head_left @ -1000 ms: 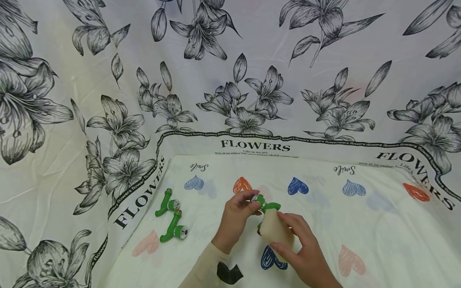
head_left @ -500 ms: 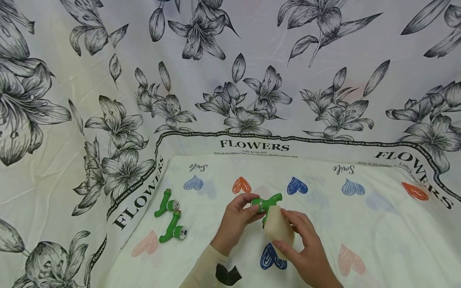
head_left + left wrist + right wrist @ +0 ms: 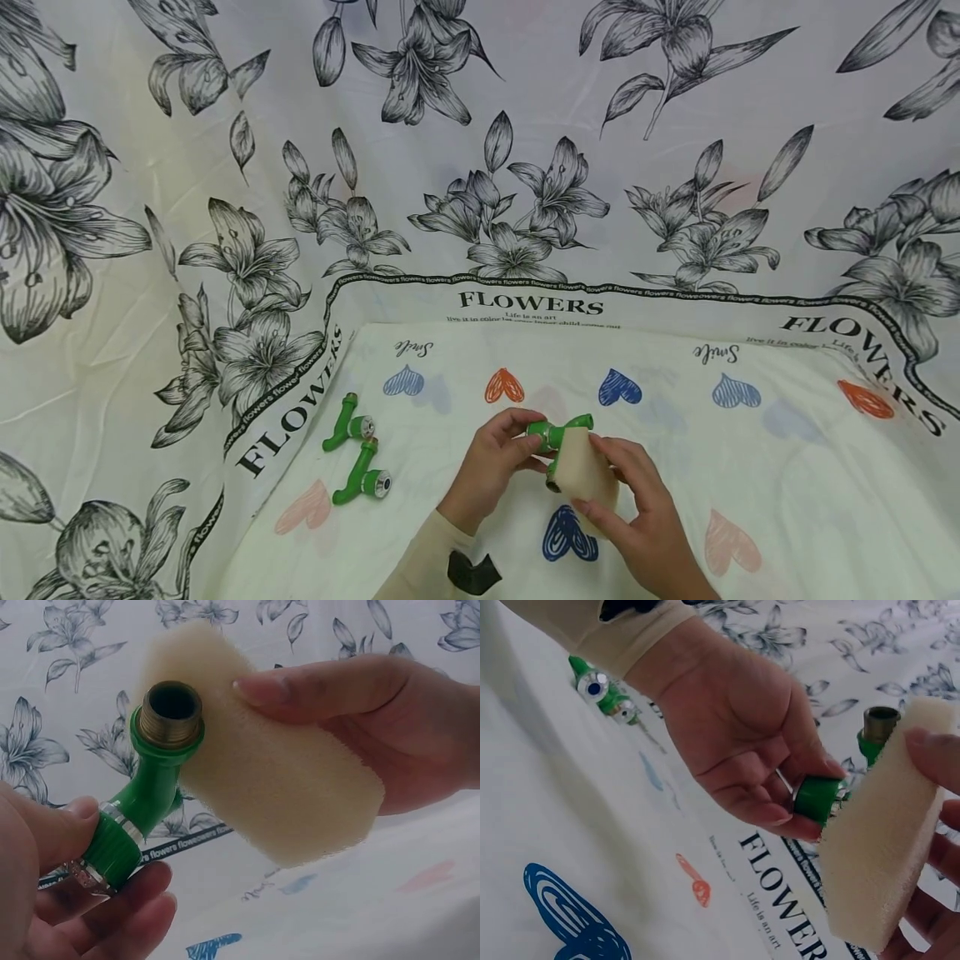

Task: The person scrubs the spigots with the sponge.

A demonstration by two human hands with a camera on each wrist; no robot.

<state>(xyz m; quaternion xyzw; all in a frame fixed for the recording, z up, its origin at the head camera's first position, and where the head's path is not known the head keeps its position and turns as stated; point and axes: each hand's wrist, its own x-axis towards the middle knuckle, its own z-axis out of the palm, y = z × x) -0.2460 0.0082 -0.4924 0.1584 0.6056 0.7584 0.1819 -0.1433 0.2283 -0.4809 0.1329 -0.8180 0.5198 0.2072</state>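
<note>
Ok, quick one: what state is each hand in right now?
Left hand: closed, holding a green tap.
Right hand: closed, holding a cream sponge.

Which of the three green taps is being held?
The tap pinched by the left hand, beside the sponge; the other two taps lie on the cloth.
</note>
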